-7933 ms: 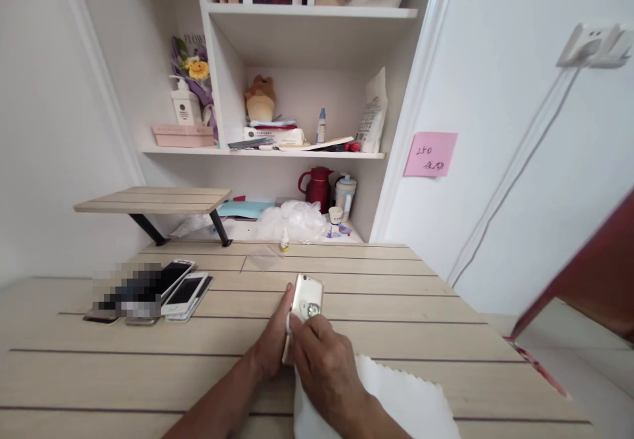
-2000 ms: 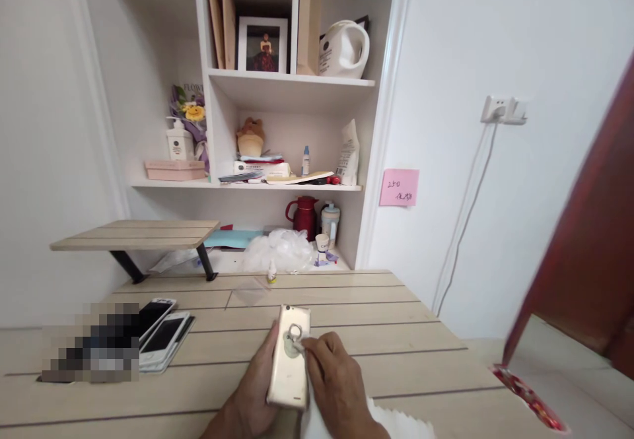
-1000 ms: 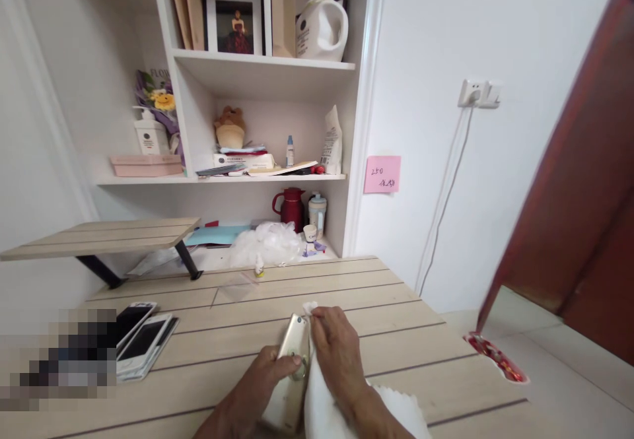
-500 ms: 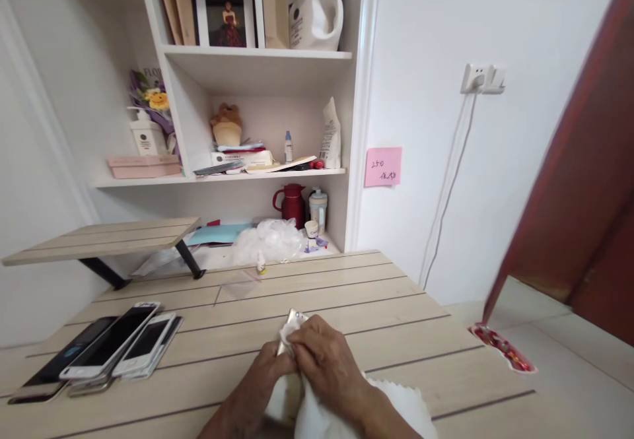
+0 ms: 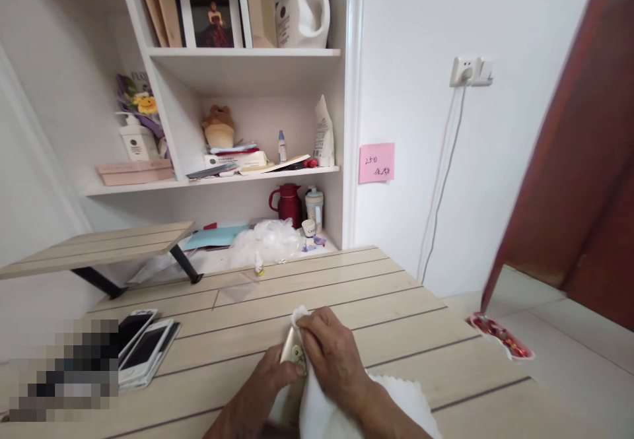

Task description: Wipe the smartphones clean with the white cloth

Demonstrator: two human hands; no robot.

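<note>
Gripping one gold phone (image 5: 288,352) and one white cloth (image 5: 321,409), two hands (image 5: 273,374) (image 5: 333,354) sit close together.

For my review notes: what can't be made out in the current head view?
All in the head view:
Held phone: top end hidden by the cloth and right hand.
Cloth: near end cut off by the bottom edge.
Phones at left: partly pixelated over.
Pink note: lower writing too small.

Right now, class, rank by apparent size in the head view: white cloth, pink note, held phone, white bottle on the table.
1. White cloth
2. Pink note and held phone, too close to rank: the left hand partly covers the phone.
3. White bottle
</note>
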